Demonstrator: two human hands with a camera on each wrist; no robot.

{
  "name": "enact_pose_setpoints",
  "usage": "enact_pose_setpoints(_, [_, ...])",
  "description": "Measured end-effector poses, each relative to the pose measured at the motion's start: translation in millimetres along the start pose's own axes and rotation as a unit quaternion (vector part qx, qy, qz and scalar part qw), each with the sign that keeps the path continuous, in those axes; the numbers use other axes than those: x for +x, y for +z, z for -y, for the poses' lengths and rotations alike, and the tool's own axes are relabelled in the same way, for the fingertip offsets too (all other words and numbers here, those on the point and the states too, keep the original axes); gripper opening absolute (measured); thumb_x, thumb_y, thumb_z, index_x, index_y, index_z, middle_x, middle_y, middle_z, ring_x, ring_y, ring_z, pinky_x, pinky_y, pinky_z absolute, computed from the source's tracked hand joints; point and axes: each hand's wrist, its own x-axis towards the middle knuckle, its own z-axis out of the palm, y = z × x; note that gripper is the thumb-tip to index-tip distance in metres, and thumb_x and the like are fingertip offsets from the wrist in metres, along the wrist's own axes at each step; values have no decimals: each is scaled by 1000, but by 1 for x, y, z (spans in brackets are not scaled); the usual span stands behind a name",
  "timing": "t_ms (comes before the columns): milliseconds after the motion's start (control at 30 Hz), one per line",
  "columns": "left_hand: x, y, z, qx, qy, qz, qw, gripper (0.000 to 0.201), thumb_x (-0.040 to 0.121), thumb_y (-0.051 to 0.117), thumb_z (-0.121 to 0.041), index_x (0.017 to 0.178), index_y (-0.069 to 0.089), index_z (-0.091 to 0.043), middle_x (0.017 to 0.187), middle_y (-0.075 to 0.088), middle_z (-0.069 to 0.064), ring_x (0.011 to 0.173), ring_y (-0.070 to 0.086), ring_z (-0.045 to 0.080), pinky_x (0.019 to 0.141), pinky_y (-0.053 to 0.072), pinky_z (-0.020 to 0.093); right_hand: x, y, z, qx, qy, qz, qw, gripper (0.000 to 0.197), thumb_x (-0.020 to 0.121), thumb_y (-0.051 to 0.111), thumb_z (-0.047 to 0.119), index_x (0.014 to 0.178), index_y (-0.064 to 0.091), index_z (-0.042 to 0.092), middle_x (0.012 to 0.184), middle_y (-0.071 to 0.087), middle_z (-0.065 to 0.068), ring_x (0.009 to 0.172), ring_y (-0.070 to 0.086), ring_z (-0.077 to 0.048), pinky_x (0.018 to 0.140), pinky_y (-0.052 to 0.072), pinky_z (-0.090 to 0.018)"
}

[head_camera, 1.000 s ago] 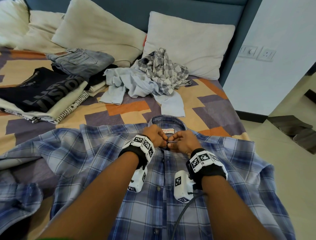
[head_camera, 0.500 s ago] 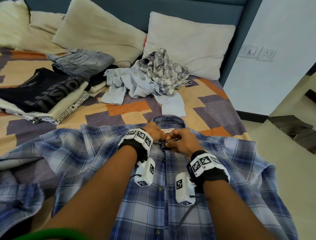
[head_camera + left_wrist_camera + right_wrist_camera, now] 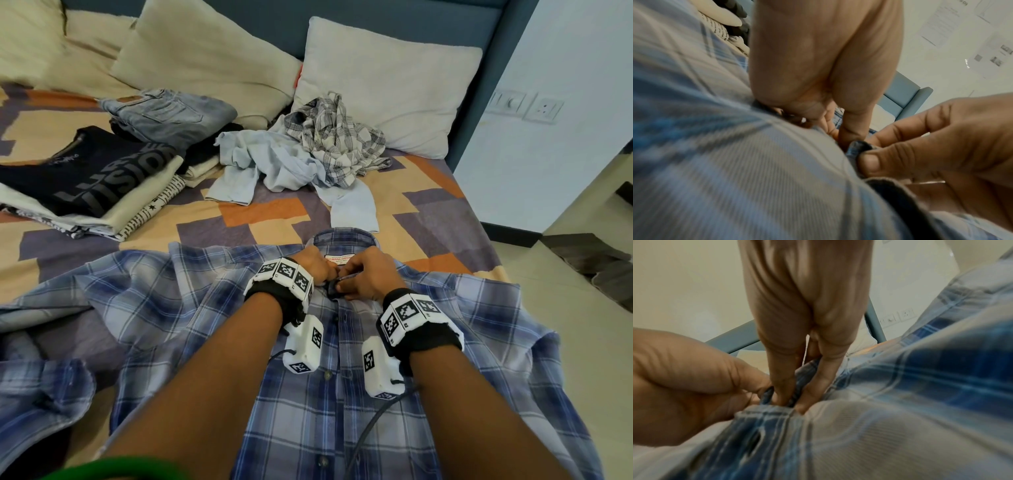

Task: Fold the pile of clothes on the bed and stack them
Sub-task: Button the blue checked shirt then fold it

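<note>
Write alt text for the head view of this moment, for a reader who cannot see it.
Both hands, left hand and right hand, pinch the front placket just below the collar of a blue plaid shirt spread flat on a patterned bed. Beyond lie two crumpled shirts, with folded stacks to the left and pillows behind.

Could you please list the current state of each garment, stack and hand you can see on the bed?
blue plaid shirt: spread flat, front up, collar away from the person
left hand: pinches the placket below the collar
right hand: pinches the placket opposite
grey checked shirt: crumpled, unfolded
light blue garment: crumpled, unfolded
jeans: folded
black printed T-shirt: folded, atop a stack
</note>
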Motion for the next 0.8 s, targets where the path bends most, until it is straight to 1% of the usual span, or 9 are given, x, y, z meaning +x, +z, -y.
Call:
enact_pose_setpoints(167, [4, 0, 5, -23, -2, 5, 1000, 44, 89, 63, -28, 111, 63, 9, 113, 68, 17, 108, 63, 32, 93, 51, 38, -1, 1, -1, 48, 9, -4, 999, 17, 77, 73, -15, 71, 64, -1, 86, 66, -21, 63, 64, -22, 52, 59, -26])
enact_pose_setpoints(300, [5, -1, 9, -20, 3, 28, 999, 44, 92, 60, -28, 115, 61, 9, 120, 66, 17, 111, 61, 31, 94, 49, 36, 6, 4, -3, -11, -6, -13, 1000, 9, 82, 68, -11, 77, 66, -3, 87, 69, -23, 71, 70, -31, 57, 61, -31])
enact_pose_setpoints(367, [1, -1, 9, -25, 19, 47, 998, 32, 91, 62, -26, 114, 66, -3, 133, 57, 20, 112, 60, 29, 89, 47, 29, 8, 5, -4, -29, -10, -8, 1000, 10, 82, 67, -9, 77, 66, -1, 89, 69, -24, 76, 72, -32, 61, 62, -36])
enact_pose_setpoints(400, [-1, -2, 10, -30, 25, 56, 998, 18, 89, 65, -26, 102, 72, -15, 141, 49, 21, 112, 60, 27, 90, 47, 28, 8, 6, -5, -28, -9, -7, 1000, 13, 83, 67, -9, 75, 65, 1, 90, 69, -24, 77, 72, -32, 62, 62, -37])
enact_pose_setpoints(467, [-2, -4, 12, -46, 30, 65, 996, 5, 84, 70, -26, 81, 72, -30, 149, 40, 18, 115, 58, 24, 100, 46, 34, 7, 5, -6, -17, -4, -6, 1000, 12, 83, 68, -9, 76, 64, 0, 91, 68, -24, 80, 72, -34, 63, 62, -37])
enact_pose_setpoints(500, [0, -3, 14, -56, 32, 65, 996, 7, 83, 72, -25, 81, 71, -32, 149, 41, 16, 117, 58, 24, 102, 45, 35, 6, 5, -7, -4, -1, -3, 1000, 9, 83, 68, -9, 79, 64, -2, 91, 68, -25, 81, 72, -35, 65, 62, -38])
enact_pose_setpoints(633, [4, 2, 14, -127, 33, 35, 991, 27, 84, 71, -14, 111, 72, -10, 139, 54, 9, 111, 60, 21, 97, 47, 28, 4, 2, -11, 24, -10, 6, 1000, 14, 84, 67, -10, 74, 62, -1, 87, 67, -28, 83, 71, -41, 74, 61, -48])
enact_pose_setpoints(733, [2, 3, 10, -158, 6, 31, 987, 38, 84, 69, -8, 120, 63, 4, 104, 69, 8, 95, 63, 19, 97, 50, 35, 3, 2, -14, 28, -15, -4, 1000, 19, 81, 68, -10, 69, 64, 5, 75, 67, -20, 71, 71, -34, 72, 62, -47])
enact_pose_setpoints(800, [1, 1, 9, -163, -5, 26, 986, 45, 82, 71, -10, 123, 60, 6, 103, 71, 14, 98, 65, 23, 98, 51, 40, 3, 3, -13, 36, -3, -17, 999, 21, 80, 71, -10, 67, 64, 5, 69, 65, -15, 63, 68, -28, 69, 62, -43])
